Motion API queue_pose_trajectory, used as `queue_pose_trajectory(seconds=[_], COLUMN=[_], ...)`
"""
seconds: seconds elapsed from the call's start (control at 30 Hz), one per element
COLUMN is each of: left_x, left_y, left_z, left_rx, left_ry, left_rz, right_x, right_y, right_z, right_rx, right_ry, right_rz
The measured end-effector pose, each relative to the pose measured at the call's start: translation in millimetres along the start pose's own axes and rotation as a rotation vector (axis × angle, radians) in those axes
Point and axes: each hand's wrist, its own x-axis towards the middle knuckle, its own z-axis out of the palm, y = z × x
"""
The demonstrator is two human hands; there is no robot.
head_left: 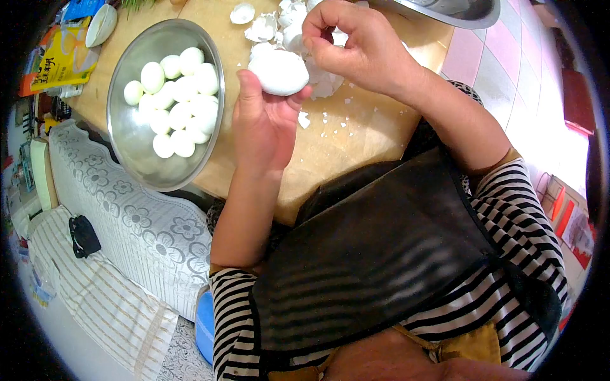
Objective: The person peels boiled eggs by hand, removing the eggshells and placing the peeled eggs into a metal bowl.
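Observation:
In my left hand (267, 124) I hold a large white egg (279, 72), with my thumb and fingers closed around its lower side. Just above it, to the right, my right hand (359, 47) is closed in a pinch; whatever may be between its fingertips is too small to make out. Broken white eggshells (262, 28) are heaped behind the egg, and small shell bits (304, 119) lie scattered nearby. Left of my left hand stands a steel bowl (130, 162) with several smooth, peeled eggs (180, 115) in it.
All this rests on a wooden table (254, 184). Part of another metal basin (470, 14) sits at the far right corner. At the back left are a yellow packet (60, 57) and a white bowl (101, 25). A sofa with a flowered cover (136, 209) is at left.

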Motion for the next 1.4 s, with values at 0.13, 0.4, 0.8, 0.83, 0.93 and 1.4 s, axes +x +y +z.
queue_pose_trajectory(seconds=[0.13, 0.4, 0.8, 0.83, 0.93, 1.4], left_x=[1.9, 2.5, 1.4, 1.0, 0.5, -0.9], left_y=[1.3, 5.2, 1.9, 2.0, 1.5, 3.6], left_z=[-1.4, -1.7, 1.3, 1.3, 0.6, -2.7], left_rx=[-0.107, -0.148, -0.020, 0.001, 0.012, 0.020], left_ry=[-0.004, -0.021, 0.019, 0.010, 0.032, 0.042], left_rz=[-0.061, -0.085, -0.019, -0.029, -0.032, -0.090], right_x=[1.5, 7.6, -1.7, -1.8, -2.4, -2.8], right_y=[3.2, 1.5, -8.2, -8.5, -9.7, -8.5], right_z=[-4.5, -11.2, -6.3, -7.0, -4.9, -3.9], right_rx=[-0.108, -0.260, -0.124, -0.139, -0.146, -0.155], right_ry=[-0.007, -0.046, -0.150, -0.162, -0.139, -0.199], right_rz=[0.042, -0.125, -0.331, -0.321, -0.241, -0.429])
